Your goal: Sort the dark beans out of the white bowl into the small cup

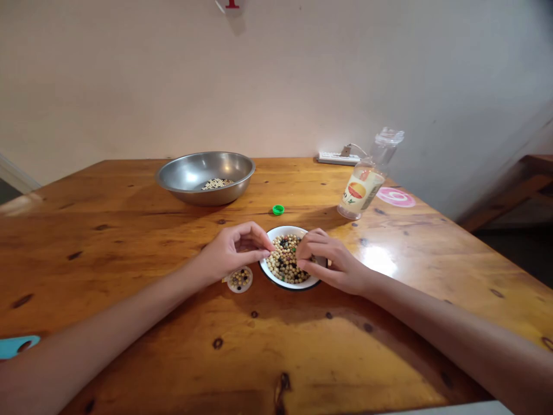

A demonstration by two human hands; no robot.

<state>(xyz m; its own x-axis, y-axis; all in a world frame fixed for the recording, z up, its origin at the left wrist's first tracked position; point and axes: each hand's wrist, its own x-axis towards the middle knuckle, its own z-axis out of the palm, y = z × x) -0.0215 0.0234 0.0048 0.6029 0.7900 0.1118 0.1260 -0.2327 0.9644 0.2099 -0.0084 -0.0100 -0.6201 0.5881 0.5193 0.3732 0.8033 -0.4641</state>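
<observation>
My left grip is pressed together at the rim of the white bowl, though I cannot tell whether it pinches a bean; the small white lid just beside it could tip onto the wooden desk if my wrist drops. My right grip curls over the pale and dark beans (whether it pinches any, I cannot tell), and a knock on the rim could spill them.

Knotty varnished wooden table
Steel bowl far left, green bottle cap mid-table, labelled glass bottle far right, white bowl and small white lid near centre.
</observation>
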